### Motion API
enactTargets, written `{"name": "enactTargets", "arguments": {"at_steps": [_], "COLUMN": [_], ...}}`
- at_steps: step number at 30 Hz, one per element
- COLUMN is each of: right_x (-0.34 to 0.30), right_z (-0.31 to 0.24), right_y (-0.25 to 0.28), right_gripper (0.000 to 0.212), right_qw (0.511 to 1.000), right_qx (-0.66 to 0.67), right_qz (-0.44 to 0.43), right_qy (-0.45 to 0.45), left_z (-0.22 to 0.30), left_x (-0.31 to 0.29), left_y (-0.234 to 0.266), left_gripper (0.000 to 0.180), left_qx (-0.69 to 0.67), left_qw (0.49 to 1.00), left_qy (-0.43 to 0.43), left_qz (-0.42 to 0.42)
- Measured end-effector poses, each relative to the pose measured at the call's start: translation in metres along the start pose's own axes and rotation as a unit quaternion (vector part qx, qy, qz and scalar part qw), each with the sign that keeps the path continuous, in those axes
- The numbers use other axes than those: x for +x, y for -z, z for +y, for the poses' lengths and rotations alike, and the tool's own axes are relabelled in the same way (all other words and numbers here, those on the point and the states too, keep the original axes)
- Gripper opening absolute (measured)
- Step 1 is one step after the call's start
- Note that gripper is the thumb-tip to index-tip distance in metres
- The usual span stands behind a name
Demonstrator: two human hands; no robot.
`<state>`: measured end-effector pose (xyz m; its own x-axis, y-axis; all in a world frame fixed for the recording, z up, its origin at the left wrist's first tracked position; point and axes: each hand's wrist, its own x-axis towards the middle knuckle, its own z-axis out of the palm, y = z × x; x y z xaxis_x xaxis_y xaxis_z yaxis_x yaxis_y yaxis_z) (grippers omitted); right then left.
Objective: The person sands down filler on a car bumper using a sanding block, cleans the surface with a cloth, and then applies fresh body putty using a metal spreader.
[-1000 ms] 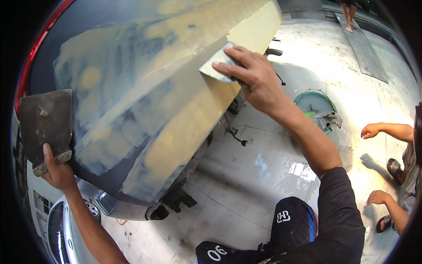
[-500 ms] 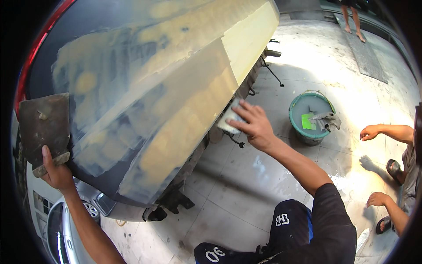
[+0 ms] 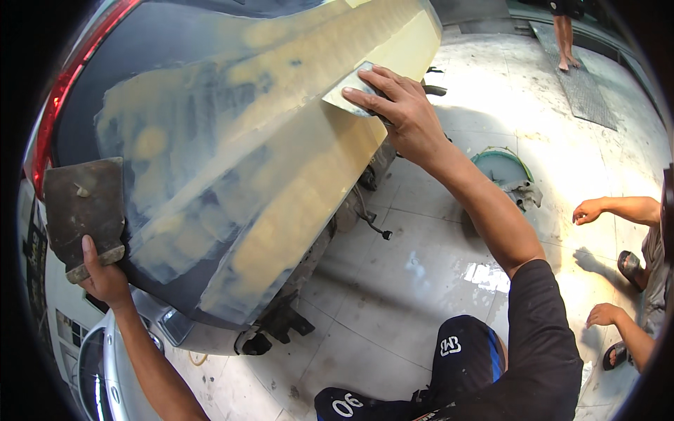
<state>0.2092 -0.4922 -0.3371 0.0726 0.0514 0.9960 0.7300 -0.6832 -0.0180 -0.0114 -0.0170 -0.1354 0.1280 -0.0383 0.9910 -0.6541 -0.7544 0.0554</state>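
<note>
My left hand [image 3: 107, 282] grips the lower edge of a dark, worn mixing board [image 3: 84, 203], with a small pale dab of filler [image 3: 82, 190] on it. It is held up at the left of the car body panel [image 3: 203, 161]. That dark panel carries cream and tan patches of body filler, some smeared thin and greyish. My right hand [image 3: 415, 123] has its fingers pressed over a flat, pale metal spreader [image 3: 342, 98]. The spreader lies against the panel's upper right part, on the pale yellow filler near the crease; part of it is hidden beneath my fingers.
A green-rimmed bucket [image 3: 524, 164] of greyish water stands on the tiled floor, a grey rag [image 3: 528, 194] over its edge. Wires [image 3: 376, 226] dangle below the panel. At right are a co-worker's hands [image 3: 591, 210]; another person's legs [image 3: 564, 42] show farther back. A silver car [image 3: 112, 372] is lower left.
My right hand has moved the spreader up from below the panel's lower edge onto its upper right surface. My left hand and the board have shifted slightly right and down in view.
</note>
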Motion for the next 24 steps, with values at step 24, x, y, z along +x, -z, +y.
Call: {"name": "enactTargets", "arguments": {"at_steps": [24], "right_x": [0.013], "right_z": [0.013], "right_y": [0.0], "right_gripper": [0.058], "right_qw": [0.999], "right_qx": [0.045], "right_qz": [-0.028], "right_qy": [-0.008], "left_z": [-0.014], "left_x": [0.003], "left_y": [0.017], "left_gripper": [0.027], "left_qx": [0.089], "left_qw": [0.992], "left_qy": [-0.083], "left_qz": [-0.025]}}
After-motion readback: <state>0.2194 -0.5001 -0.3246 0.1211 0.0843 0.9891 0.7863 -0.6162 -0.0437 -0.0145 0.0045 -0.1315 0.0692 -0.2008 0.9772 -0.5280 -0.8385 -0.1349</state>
